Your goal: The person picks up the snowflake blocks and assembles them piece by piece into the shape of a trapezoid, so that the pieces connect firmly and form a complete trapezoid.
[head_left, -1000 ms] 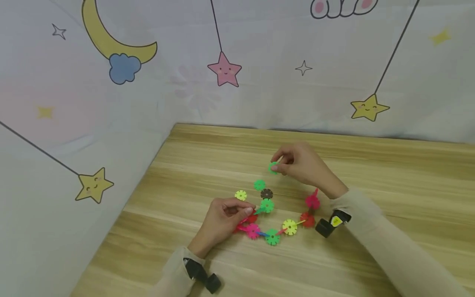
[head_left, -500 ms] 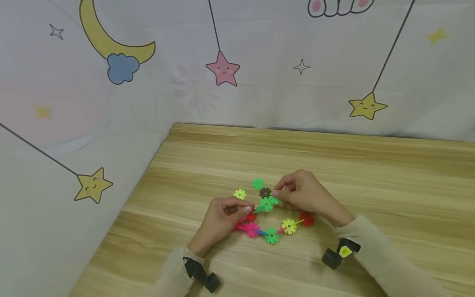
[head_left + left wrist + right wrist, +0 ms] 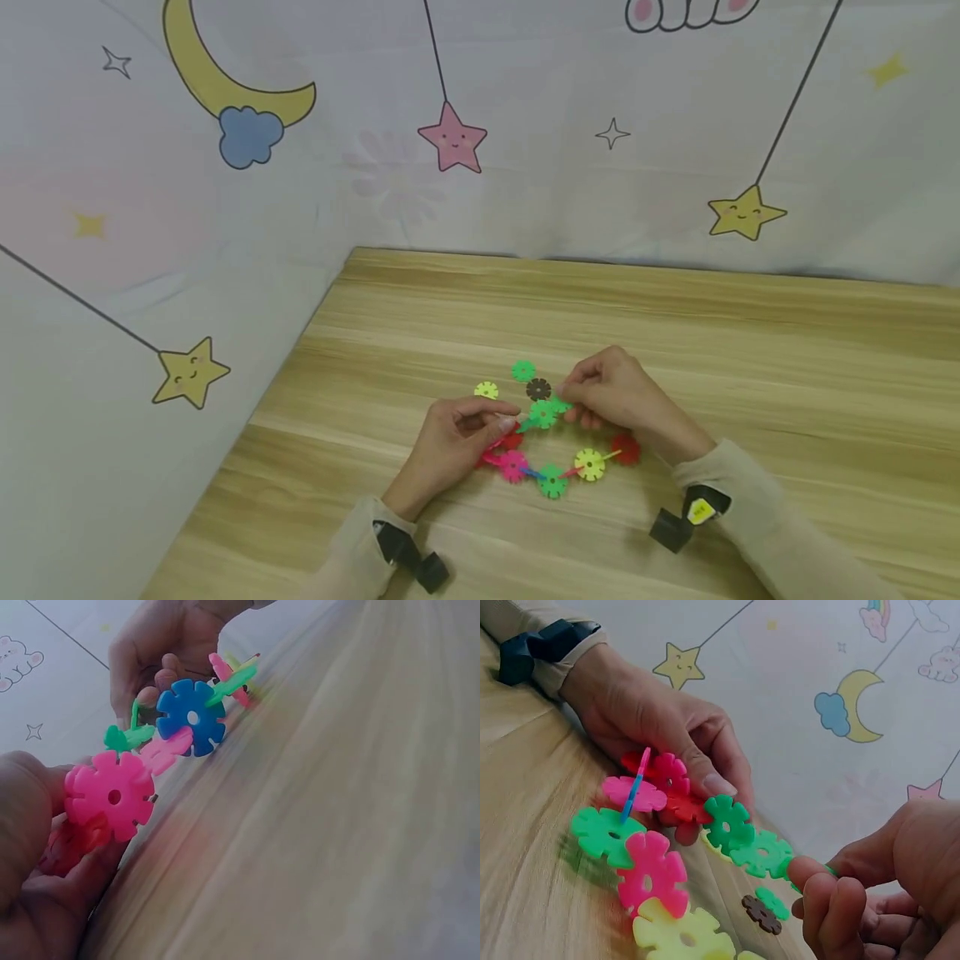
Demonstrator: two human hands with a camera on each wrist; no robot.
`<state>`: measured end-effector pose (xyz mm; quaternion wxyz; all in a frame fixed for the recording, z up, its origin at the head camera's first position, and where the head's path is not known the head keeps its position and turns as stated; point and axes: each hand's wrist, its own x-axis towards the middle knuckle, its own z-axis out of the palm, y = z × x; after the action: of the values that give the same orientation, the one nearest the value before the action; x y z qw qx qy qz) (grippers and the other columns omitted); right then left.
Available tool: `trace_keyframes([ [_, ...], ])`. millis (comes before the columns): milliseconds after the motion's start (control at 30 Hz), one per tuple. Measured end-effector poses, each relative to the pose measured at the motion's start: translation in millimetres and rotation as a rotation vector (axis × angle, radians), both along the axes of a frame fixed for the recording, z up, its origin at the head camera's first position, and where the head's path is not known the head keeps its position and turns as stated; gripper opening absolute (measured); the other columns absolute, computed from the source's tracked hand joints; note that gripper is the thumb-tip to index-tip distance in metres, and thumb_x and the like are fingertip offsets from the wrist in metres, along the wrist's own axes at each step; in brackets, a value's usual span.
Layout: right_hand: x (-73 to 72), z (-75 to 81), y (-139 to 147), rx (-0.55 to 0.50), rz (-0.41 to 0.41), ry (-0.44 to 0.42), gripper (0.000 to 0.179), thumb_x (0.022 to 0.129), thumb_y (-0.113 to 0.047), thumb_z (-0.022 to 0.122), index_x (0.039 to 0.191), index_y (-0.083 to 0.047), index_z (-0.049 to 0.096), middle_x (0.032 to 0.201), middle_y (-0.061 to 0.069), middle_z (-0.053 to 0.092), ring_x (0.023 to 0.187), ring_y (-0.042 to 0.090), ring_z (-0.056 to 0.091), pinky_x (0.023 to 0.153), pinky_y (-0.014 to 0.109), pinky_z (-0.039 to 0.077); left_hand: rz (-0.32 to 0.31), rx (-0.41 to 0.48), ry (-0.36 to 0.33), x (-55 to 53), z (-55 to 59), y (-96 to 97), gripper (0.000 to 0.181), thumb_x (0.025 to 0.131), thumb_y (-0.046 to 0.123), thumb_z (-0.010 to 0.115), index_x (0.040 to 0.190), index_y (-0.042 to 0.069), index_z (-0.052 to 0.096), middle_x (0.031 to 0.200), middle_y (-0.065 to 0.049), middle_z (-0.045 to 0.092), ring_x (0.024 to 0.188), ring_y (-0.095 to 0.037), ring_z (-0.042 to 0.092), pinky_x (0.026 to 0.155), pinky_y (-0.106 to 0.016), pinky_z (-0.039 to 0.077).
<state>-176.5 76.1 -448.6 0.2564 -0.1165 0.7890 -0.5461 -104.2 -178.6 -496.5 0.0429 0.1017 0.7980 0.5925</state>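
A chain of notched plastic discs lies between the hands in the head view, curving through a pink disc [image 3: 513, 467], a green disc [image 3: 552, 482], a yellow disc [image 3: 590, 464] and a red disc [image 3: 626, 450]. My left hand [image 3: 461, 437] grips the chain's left part between thumb and fingers, at red and pink discs. From there the chain runs to an upper green disc [image 3: 543, 414]. My right hand [image 3: 622, 400] pinches another green disc [image 3: 560, 404] right at that one's edge. In the right wrist view, the right fingertips [image 3: 810, 874] cover most of the pinched disc.
Just beyond the hands lie three loose discs: a yellow one [image 3: 486, 390], a green one [image 3: 523, 372] and a brown one [image 3: 538, 389]. The wooden table [image 3: 712, 333] meets a printed cloth backdrop [image 3: 540, 208] behind and at left.
My right hand has come down towards me with the green disc, from beyond the loose discs to the chain's green end. The left hand keeps its grip in place.
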Motion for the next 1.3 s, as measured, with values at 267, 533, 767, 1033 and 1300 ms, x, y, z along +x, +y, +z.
trace_keyframes([
  [267, 6.2, 2.1, -13.6, -0.001, -0.001, -0.003, 0.015, 0.098, -0.008, 0.071, 0.089, 0.003, 0.078, 0.064, 0.004, 0.075, 0.052, 0.007, 0.063, 0.052, 0.021, 0.054, -0.005, -0.014, 0.045, -1.8, -1.4, 8.4, 0.015, 0.098, 0.014, 0.08, 0.111, 0.007, 0.082, 0.086, -0.012, 0.079, 0.068, -0.001, 0.063, 0.063, -0.018, 0.054],
  [533, 15.8, -2.0, -23.8, -0.024, -0.032, 0.047, 0.016, 0.097, -0.003, 0.069, 0.084, 0.002, 0.076, 0.064, 0.008, 0.075, 0.051, 0.008, 0.061, 0.051, 0.021, 0.053, 0.059, -0.012, 0.091, 0.9, -3.5, 14.8, 0.007, 0.098, 0.014, 0.08, 0.102, 0.008, 0.082, 0.096, -0.01, 0.08, 0.078, -0.002, 0.069, 0.073, -0.022, 0.061],
  [767, 22.9, -7.1, -28.4, -0.041, -0.034, 0.088, 0.016, 0.095, -0.004, 0.07, 0.083, 0.002, 0.076, 0.063, 0.006, 0.074, 0.053, 0.01, 0.065, 0.054, 0.021, 0.055, 0.067, -0.05, 0.126, 3.6, -3.3, 14.0, 0.004, 0.097, 0.014, 0.081, 0.098, 0.011, 0.083, 0.089, -0.006, 0.078, 0.066, -0.002, 0.057, 0.059, -0.019, 0.051],
  [1033, 10.7, 1.9, -23.4, 0.139, 0.043, 0.202, 0.023, 0.104, -0.021, 0.07, 0.09, -0.006, 0.081, 0.065, 0.001, 0.075, 0.055, 0.01, 0.067, 0.053, 0.024, 0.051, 0.046, -0.006, 0.134, 3.9, -3.7, 12.6, 0.006, 0.097, 0.012, 0.08, 0.1, 0.007, 0.083, 0.089, -0.012, 0.08, 0.065, -0.002, 0.06, 0.06, -0.02, 0.053],
  [1300, -14.3, 2.1, -16.9, 0.206, 0.01, 0.328, 0.022, 0.106, -0.018, 0.065, 0.104, -0.002, 0.08, 0.071, 0.005, 0.075, 0.058, 0.013, 0.062, 0.054, 0.024, 0.043, 0.057, -0.008, 0.083, 2.7, -1.8, 12.6, 0.009, 0.098, 0.014, 0.08, 0.102, 0.006, 0.083, 0.091, -0.013, 0.081, 0.068, -0.001, 0.064, 0.064, -0.019, 0.055],
])
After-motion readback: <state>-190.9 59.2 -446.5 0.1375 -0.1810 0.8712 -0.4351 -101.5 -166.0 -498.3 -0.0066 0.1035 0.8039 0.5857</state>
